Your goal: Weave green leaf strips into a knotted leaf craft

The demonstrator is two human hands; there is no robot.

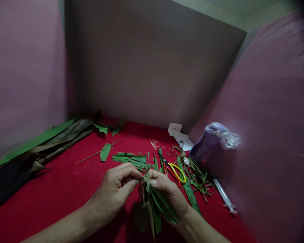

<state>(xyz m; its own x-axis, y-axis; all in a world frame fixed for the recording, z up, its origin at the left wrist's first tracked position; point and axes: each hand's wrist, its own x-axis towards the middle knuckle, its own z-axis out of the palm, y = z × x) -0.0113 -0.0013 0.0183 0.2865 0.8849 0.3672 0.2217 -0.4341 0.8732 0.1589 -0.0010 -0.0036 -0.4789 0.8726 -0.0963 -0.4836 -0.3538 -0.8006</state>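
Both hands meet at the lower middle of the head view, over a red cloth (73, 195). A bundle of green and dry brown leaves (152, 206) hangs downward between them. My right hand (168, 190) grips the bundle near its top, thumb and fingers pressed on it. My left hand (114, 189) pinches at the bundle's upper left edge; what its fingertips hold is too small to make out. Scissors with red and yellow handles (176, 172) lie just beyond my right hand. Cut green leaf strips (129, 158) lie beyond my left hand.
Long green and dried leaves (50, 138) lie at the left. Thin sticks (155, 144) and white papers (182, 140) are at the back. On the right are leaf scraps (199, 177), a purple container (204, 146) with clear plastic, and a syringe (224, 195). Walls enclose the cloth.
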